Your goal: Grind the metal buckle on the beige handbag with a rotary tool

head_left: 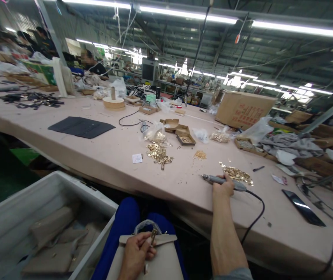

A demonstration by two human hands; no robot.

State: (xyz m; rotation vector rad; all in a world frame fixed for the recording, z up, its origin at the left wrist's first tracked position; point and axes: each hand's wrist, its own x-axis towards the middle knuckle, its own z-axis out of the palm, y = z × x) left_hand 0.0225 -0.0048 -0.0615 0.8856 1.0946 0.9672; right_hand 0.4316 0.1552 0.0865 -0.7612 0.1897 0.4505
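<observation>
On the person's lap lies a beige handbag [163, 260] with a plastic-wrapped handle at its top. My left hand [137, 251] is closed, pinching a small gold metal plate [154, 235] just above the bag's flap. At the table, my right hand [224, 188] is wrapped round a grey electric screwdriver [238, 185], whose tip points left and whose black cord trails down to the right. A pile of shiny gold metal parts [239, 175] lies just behind that hand. More gold plates [158, 153] are heaped left of it, near a small scatter of tiny gold pieces [200, 154].
To the left stands a white bin [52, 182] with several beige bags inside. The table holds a black sheet [81, 127], a small open box [186, 139], a white label [137, 158], a phone [303, 208] and a large cardboard box [244, 110]. Another person [96, 68] sits beyond.
</observation>
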